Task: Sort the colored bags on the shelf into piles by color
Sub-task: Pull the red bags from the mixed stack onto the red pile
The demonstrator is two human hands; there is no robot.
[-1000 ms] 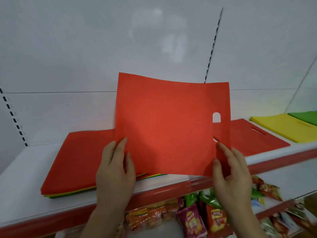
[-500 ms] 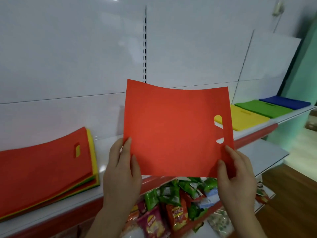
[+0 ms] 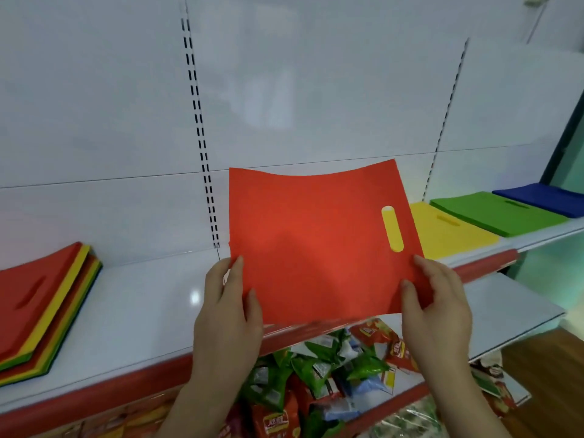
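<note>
A: White slotted panels backed a white shelf [image 3: 151,311] with a red front lip, and snack packets [image 3: 331,368] sat on the tier under the hands. Where was the bag?

B: The red bag [image 3: 316,245] was held up in the air over the shelf's front edge. The left hand [image 3: 227,314] pinched its lower left corner and the right hand [image 3: 437,308] its lower right edge, thumbs on the front, the other fingers hidden behind.

A: And the piles?

B: Beyond the right fingers lay the yellow pile [image 3: 448,232], then the green pile [image 3: 496,213] and the blue pile [image 3: 543,199]. Far out past the left fingers sat the mixed stack [image 3: 41,308], red on top. No separate red pile showed in this view.

A: What could have gone wrong?

B: The yellow pile showed through the bag's handle slot, so close behind; I judged a hasty drop could have landed red on yellow. The sheet also bowed limply, so a one-handed release might have let it fold or slide off the lip onto the snacks.
</note>
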